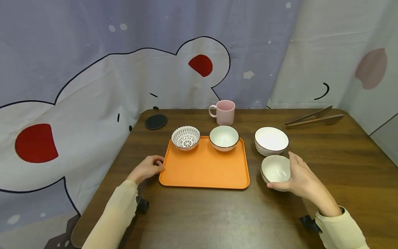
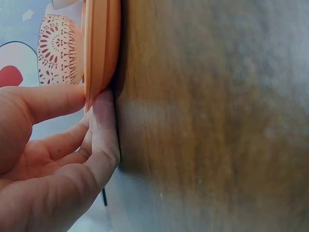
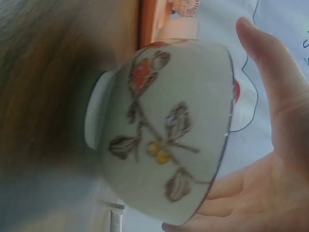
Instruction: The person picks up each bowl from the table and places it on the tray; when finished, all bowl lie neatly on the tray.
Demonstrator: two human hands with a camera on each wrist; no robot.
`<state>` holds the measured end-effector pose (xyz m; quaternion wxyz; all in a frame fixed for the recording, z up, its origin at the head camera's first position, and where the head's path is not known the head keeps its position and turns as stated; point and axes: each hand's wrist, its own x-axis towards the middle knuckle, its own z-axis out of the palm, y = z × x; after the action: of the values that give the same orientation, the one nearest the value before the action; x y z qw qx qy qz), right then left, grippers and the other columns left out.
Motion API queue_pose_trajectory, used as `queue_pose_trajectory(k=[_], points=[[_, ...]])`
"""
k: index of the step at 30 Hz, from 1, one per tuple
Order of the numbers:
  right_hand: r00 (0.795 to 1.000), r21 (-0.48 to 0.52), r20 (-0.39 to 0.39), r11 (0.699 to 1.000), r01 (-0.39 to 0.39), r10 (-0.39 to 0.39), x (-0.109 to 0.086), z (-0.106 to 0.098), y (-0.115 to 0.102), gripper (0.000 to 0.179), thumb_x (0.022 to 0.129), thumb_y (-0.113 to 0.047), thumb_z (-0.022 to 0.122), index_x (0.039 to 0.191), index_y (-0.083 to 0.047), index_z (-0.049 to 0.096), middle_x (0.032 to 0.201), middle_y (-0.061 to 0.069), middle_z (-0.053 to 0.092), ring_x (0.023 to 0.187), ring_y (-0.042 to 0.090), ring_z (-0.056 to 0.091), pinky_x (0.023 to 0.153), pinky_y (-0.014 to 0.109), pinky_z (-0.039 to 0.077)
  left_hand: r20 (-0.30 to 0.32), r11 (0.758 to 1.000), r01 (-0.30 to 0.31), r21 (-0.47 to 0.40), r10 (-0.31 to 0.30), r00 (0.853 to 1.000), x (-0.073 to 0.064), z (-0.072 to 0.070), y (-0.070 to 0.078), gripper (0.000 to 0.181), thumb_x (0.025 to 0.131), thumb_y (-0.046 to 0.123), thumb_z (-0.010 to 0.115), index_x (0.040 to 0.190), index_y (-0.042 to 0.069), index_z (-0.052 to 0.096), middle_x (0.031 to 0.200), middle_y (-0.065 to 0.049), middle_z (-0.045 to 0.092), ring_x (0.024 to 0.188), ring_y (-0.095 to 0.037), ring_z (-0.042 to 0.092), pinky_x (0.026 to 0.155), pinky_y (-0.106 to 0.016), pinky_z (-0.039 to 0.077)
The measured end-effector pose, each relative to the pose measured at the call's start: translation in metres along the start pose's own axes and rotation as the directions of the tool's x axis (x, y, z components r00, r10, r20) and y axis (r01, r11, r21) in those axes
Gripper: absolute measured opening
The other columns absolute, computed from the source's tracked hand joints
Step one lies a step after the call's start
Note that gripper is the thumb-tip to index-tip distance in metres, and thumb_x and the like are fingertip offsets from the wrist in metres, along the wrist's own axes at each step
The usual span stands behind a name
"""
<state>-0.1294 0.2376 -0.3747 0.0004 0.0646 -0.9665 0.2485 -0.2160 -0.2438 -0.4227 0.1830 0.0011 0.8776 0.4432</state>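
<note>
My left hand point(image 1: 148, 168) pinches the left edge of an orange tray point(image 1: 204, 170); in the left wrist view the thumb point(image 2: 58, 102) is on the rim's upper side and a finger reaches beneath it. Around the right side of a pale bowl point(image 1: 273, 168) is my right hand point(image 1: 303, 178), thumb and fingers spread wide. The right wrist view shows this bowl's outer wall, painted with a leafy branch and yellow berries point(image 3: 158, 152). There the thumb point(image 3: 268, 58) stands apart from the rim, while the other fingers pass partly hidden behind it.
On the tray's back edge sit a brown-patterned bowl point(image 1: 186, 138) and a dark-rimmed pale bowl point(image 1: 224, 139). A pink mug point(image 1: 225, 113) stands behind them. Another white bowl point(image 1: 271, 140) is behind the right-hand bowl. Tongs point(image 1: 314, 119) and a black coaster point(image 1: 156, 121) lie farther back.
</note>
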Motion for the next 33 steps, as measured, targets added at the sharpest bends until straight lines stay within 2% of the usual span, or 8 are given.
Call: queue_pose_trajectory(k=[7,14,23,33], points=[[0.998,-0.037,0.062,0.999,-0.012,0.015,0.0,0.003,0.009,0.131,0.061,-0.057,0.086,0.141,0.02,0.017,0.135,0.045,0.031,0.12,0.058,0.038,0.094,0.068,0.039,0.018,1.0,-0.002,-0.023,0.003,1.0,0.0,0.0,0.001,0.04,0.093,0.006,0.06,0.128,-0.008,0.049,0.097,-0.011,0.049,0.09,-0.021,0.054,0.08,-0.03,0.051],[0.994,-0.014,0.107,1.0,0.001,0.0,0.001,0.004,0.014,0.13,0.059,-0.053,0.088,0.142,0.018,0.017,0.133,0.042,0.031,0.113,0.054,0.045,0.088,0.063,0.044,0.027,1.0,-0.01,-0.004,0.01,1.0,-0.001,-0.001,0.0,0.04,0.092,0.007,0.06,0.126,-0.009,0.048,0.095,-0.011,0.049,0.089,-0.021,0.052,0.076,-0.025,0.049],[0.999,0.0,0.034,1.0,0.01,-0.01,0.003,0.008,0.015,0.115,0.057,-0.049,0.09,0.135,0.012,0.03,0.117,0.034,0.041,0.097,0.045,0.055,0.079,0.054,0.049,0.014,0.999,0.018,-0.029,-0.018,1.0,0.001,0.0,0.0,0.038,0.093,0.004,0.059,0.127,-0.008,0.048,0.095,-0.01,0.047,0.089,-0.02,0.053,0.078,-0.029,0.051],[1.0,0.025,-0.004,1.0,-0.004,0.005,-0.002,0.011,0.009,0.115,0.056,-0.047,0.091,0.136,0.01,0.031,0.119,0.033,0.04,0.102,0.047,0.05,0.08,0.056,0.048,0.006,0.999,0.025,-0.021,-0.025,1.0,0.003,-0.001,-0.001,0.037,0.092,0.004,0.059,0.127,-0.007,0.049,0.096,-0.01,0.049,0.089,-0.021,0.053,0.077,-0.027,0.05]])
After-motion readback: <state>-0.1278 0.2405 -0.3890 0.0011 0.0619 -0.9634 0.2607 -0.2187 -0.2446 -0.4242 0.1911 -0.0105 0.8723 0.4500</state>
